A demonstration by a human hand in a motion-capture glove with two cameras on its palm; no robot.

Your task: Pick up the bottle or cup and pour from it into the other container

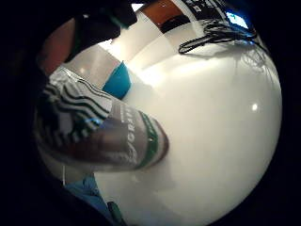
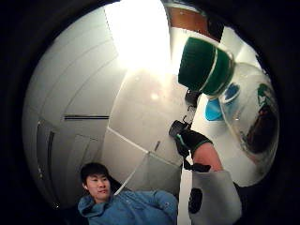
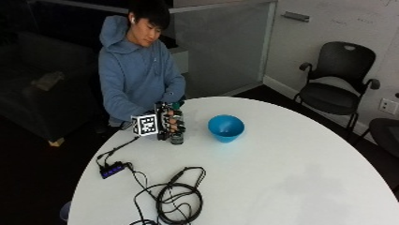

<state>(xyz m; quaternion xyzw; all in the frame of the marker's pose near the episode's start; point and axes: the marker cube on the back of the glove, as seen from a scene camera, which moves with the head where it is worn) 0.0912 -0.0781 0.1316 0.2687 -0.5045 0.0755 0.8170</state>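
Right hand (image 3: pixel 169 123) wrapped around green-capped bottle (image 3: pixel 176 136) – upright on white table (image 3: pixel 299 178), just beside blue bowl (image 3: pixel 225 127).

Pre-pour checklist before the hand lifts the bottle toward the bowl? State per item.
1. Grip: gloved right hand wraps its fingers round the bottle - ok.
2. Bottle upright, base on the white table - ok.
3. Green cap is on the bottle; it must come off before pouring - not ok.
4. Blue bowl upright, mouth open, standing apart from the bottle - ok.
5. Path from bottle to bowl: nothing between them; the black cables lie nearer the camera in the outside view - ok.
6. Liquid level in the bottle - cannot tell.
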